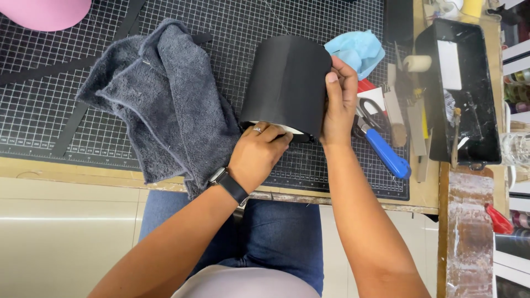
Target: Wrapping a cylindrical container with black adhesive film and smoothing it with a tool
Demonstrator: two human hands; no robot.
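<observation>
A black cylinder (287, 83) with a white inner rim lies on its side on the black gridded cutting mat (55, 99), its open end toward me. My left hand (255, 154), with a ring and a black wristwatch, reaches into that open end, fingers curled over the near rim. My right hand (339, 102) presses flat against the cylinder's right side, thumb on top. A crumpled grey towel (165, 105) lies just left of the cylinder, touching my left hand.
A light blue cloth (358, 51) lies behind the cylinder. To the right are blue-handled pliers (386, 153), scissors, several hand tools and a black rectangular tray (469, 94). A pink object (44, 12) sits at the far left corner. The wooden table edge (83, 176) runs near my lap.
</observation>
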